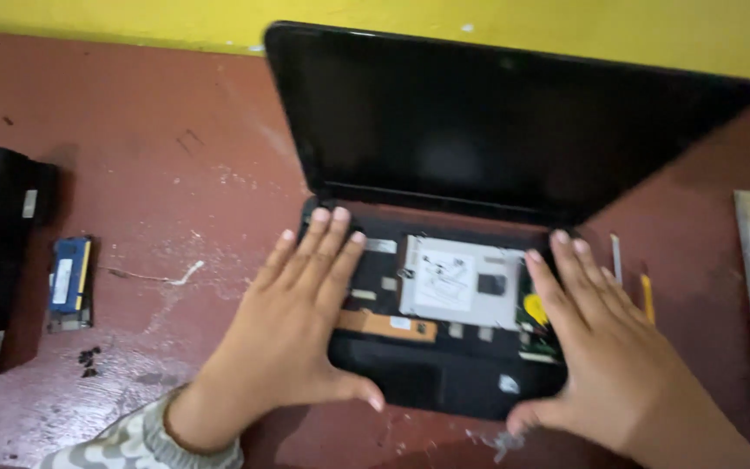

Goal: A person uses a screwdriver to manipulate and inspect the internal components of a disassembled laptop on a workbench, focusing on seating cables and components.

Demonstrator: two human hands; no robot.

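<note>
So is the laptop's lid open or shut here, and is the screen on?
Open: the laptop has its screen tilted up behind the base, whose internals lie exposed without a keyboard. The screen is dark, apparently off.

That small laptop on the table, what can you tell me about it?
The laptop is small and black, lying on a reddish-brown table with its dark screen tilted back. The keyboard cover is off, baring a silvery drive, an orange strip and circuit parts. The left hand and right hand lie flat on its two sides.
</note>
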